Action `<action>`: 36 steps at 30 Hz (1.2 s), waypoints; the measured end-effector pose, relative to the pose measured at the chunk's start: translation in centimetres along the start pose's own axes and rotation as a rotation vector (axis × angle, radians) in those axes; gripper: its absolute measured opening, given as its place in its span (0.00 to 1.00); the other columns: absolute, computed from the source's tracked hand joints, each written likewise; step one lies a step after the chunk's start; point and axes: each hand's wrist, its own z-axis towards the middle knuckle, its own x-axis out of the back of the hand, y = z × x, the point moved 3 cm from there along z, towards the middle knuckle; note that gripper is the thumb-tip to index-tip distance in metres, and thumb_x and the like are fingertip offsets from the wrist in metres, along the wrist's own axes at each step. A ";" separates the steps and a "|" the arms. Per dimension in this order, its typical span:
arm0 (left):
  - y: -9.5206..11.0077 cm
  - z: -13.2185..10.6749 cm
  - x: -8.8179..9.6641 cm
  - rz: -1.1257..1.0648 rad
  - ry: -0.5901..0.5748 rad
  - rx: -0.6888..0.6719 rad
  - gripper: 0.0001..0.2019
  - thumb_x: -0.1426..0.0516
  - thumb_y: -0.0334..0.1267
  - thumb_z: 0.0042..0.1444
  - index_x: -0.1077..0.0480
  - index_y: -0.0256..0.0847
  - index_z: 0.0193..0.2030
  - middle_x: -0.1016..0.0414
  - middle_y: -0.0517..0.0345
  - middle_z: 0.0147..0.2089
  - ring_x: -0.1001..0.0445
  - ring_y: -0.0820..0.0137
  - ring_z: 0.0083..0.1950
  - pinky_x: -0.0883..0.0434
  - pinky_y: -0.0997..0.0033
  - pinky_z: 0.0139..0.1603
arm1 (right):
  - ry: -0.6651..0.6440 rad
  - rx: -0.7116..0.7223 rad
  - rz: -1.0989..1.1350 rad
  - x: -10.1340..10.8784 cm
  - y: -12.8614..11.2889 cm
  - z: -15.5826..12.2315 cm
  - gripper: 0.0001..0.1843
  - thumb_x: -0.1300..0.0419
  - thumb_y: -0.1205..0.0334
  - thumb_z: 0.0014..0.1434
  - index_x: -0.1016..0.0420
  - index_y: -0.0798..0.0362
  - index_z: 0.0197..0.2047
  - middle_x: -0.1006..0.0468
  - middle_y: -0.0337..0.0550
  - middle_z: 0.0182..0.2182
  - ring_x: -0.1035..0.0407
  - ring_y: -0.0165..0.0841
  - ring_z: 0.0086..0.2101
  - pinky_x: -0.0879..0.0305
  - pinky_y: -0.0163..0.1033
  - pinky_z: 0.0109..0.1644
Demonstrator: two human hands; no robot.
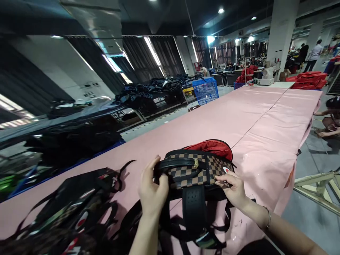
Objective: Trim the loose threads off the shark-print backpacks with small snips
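A brown-and-black checkered backpack (pixel 202 170) with a red lining stands on the pink table (pixel 265 120) in front of me. My left hand (pixel 151 191) grips its left top edge beside the black handle, fingers curled round it. My right hand (pixel 232 189) pinches something small at the bag's right edge, possibly a zipper pull. A black strap (pixel 193 209) hangs down between my hands.
More dark backpacks with straps (pixel 74 212) lie piled at the near left. A blue crate (pixel 205 90) and dark fabric heaps stand beyond the table's left side. Red bags (pixel 309 79) sit at the far end. A person (pixel 330 118) crouches at the right.
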 end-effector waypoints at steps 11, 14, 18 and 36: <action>9.0 -3.5 -5.7 0.229 -0.390 -0.566 0.10 0.46 0.32 0.54 0.32 0.39 0.44 0.28 0.54 0.38 0.31 0.71 0.39 0.29 0.72 0.39 | -0.122 -0.146 0.244 0.3 -1.5 3.8 0.11 0.42 0.59 0.55 0.30 0.55 0.24 0.33 0.36 0.21 0.39 0.26 0.25 0.42 0.33 0.31; 9.2 -3.6 -6.6 0.379 -0.322 -0.571 0.05 0.47 0.31 0.55 0.30 0.40 0.36 0.29 0.56 0.33 0.33 0.71 0.34 0.31 0.72 0.33 | -0.161 -0.105 0.216 0.3 -1.7 4.1 0.11 0.43 0.58 0.55 0.31 0.54 0.24 0.33 0.36 0.20 0.40 0.26 0.24 0.42 0.33 0.30; 8.9 -3.7 -6.8 0.387 -0.256 -0.538 0.04 0.46 0.29 0.53 0.30 0.39 0.35 0.29 0.56 0.33 0.33 0.71 0.34 0.31 0.72 0.36 | -0.164 -0.246 0.204 1.0 -0.1 4.5 0.10 0.43 0.55 0.54 0.31 0.54 0.31 0.30 0.38 0.25 0.36 0.27 0.27 0.38 0.34 0.33; 8.4 -4.2 -6.1 0.194 -0.215 -0.445 0.05 0.46 0.29 0.54 0.33 0.39 0.29 0.28 0.57 0.31 0.32 0.72 0.34 0.32 0.72 0.36 | -0.236 -0.046 -0.300 1.9 -0.6 2.2 0.05 0.46 0.61 0.57 0.31 0.51 0.35 0.25 0.42 0.33 0.33 0.34 0.35 0.39 0.40 0.40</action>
